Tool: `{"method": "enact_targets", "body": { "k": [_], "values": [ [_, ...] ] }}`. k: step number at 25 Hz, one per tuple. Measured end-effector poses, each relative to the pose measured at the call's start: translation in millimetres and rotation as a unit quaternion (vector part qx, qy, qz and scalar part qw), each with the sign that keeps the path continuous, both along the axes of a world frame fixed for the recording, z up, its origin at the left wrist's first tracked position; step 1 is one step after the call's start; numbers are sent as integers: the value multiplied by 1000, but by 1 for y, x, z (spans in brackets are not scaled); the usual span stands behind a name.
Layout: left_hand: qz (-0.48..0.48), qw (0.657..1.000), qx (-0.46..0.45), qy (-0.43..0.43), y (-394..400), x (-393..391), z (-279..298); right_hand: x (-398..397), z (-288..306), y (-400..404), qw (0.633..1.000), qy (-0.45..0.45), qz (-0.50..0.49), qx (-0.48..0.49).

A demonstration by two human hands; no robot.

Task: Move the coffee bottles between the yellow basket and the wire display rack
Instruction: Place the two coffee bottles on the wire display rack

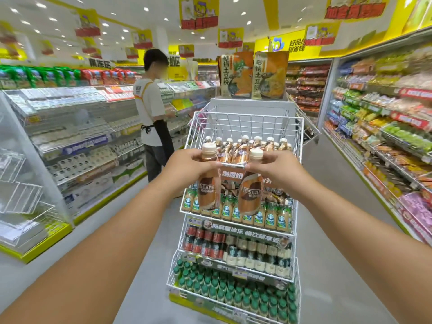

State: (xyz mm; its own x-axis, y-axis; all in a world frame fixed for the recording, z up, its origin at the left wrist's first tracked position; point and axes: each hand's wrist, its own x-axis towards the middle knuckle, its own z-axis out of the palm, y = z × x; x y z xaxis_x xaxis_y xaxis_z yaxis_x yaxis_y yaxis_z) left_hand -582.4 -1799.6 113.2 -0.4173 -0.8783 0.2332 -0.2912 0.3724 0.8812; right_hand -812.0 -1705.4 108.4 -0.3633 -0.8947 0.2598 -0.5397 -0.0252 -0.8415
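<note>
Bare hands (187, 167) (278, 169) grip 2 plastic coffee bottles (208, 183) (251, 185) @ wire rack (298, 141).

two coffee bottles (250, 188) side by side before wire display rack (245, 127).

Left coffee bottle (208, 183): first letters of the brand word are covered by the left hand (187, 168). Right coffee bottle (251, 183): neck is partly covered by fingers of the right hand (278, 169). Wire display rack (240, 123): lowest tier is cut off at the bottom edge. Shop worker (152, 99): face is blurred. Hanging signs (198, 12): blurred, text unreadable. Both forearms run out of frame.
</note>
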Motion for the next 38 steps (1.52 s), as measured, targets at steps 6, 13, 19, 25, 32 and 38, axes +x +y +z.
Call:
{"method": "enact_targets", "body": {
  "k": [6, 13, 19, 25, 32, 38],
  "values": [
    [-2, 1000, 6, -12, -108, -47, 10, -47, 12, -111, 1000, 8, 14, 1],
    [-21, 1000, 19, -7, -224, -90, 15, -83, 15, -220, 1000, -22, 10, 8],
    [-64, 997, 22, -29, -316, -111, -3, -86, -3, -290, 999, -23, -19, 25],
    [-114, 990, 57, -63, -396, -135, -20, -95, -14, -347, 995, -36, -81, 53],
    [-170, 976, 84, -111, -444, -171, -33, -104, -24, -389, 984, -25, -120, 131],
    [-206, 963, 92, -149, -468, -197, -49, -116, -33, -417, 963, -4, -188, 193]
  ]
}}
